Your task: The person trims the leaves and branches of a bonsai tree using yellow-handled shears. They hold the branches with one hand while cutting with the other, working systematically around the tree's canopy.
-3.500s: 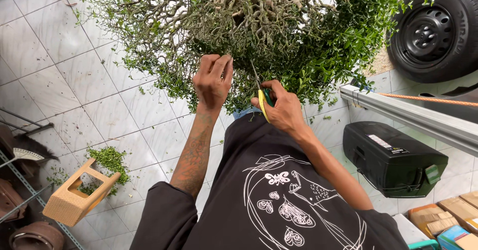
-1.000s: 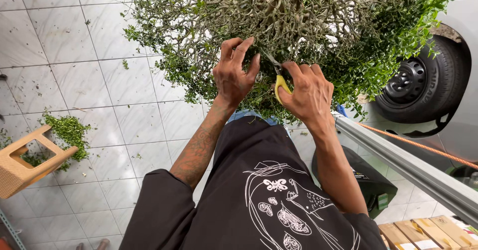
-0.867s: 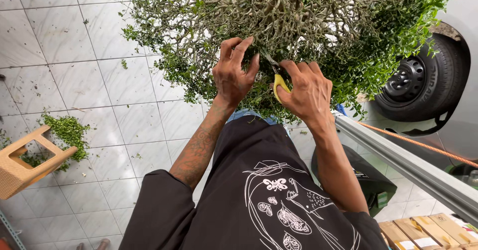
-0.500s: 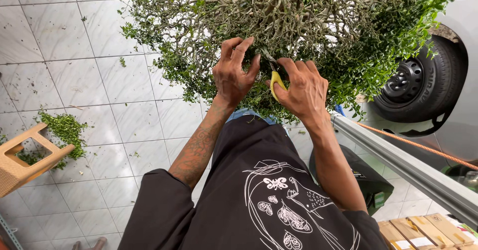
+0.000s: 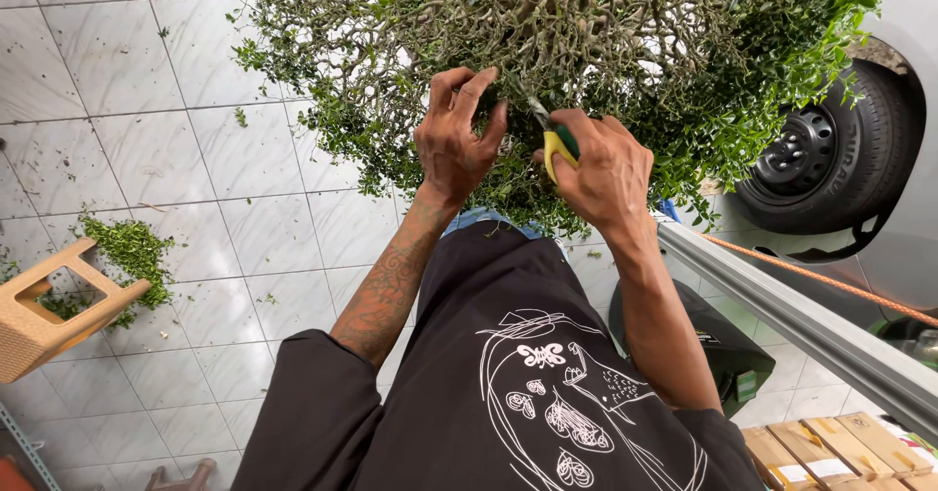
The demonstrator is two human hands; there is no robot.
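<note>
At the left edge of the tiled floor [image 5: 195,159] we see a tan plastic stool [image 5: 54,305] lying tipped, and a pile of cut green leaves [image 5: 132,252] lies just beside it and partly inside its open frame. Up top is the big bushy plant [image 5: 547,32] with twisty grey twigs and tiny green leaves. Our left hand [image 5: 457,139] is pushed into the bottom of the plant, fingers bent around some twigs and holding them. Just to the right, our right hand [image 5: 601,173] is wrapped tight around the yellow and green handles of the clippers [image 5: 552,144], and the blades poke up into the twigs close to our left fingers. We cannot tell if the blades are together or apart. Half a second ago both hands were in nearly the same spots on the plant, and the stool sat a little lower at the left edge. At the right are a car wheel [image 5: 831,159], a grey metal rail [image 5: 801,325], and cardboard boxes [image 5: 840,452] in the bottom right corner; what is inside them we cannot see.
</note>
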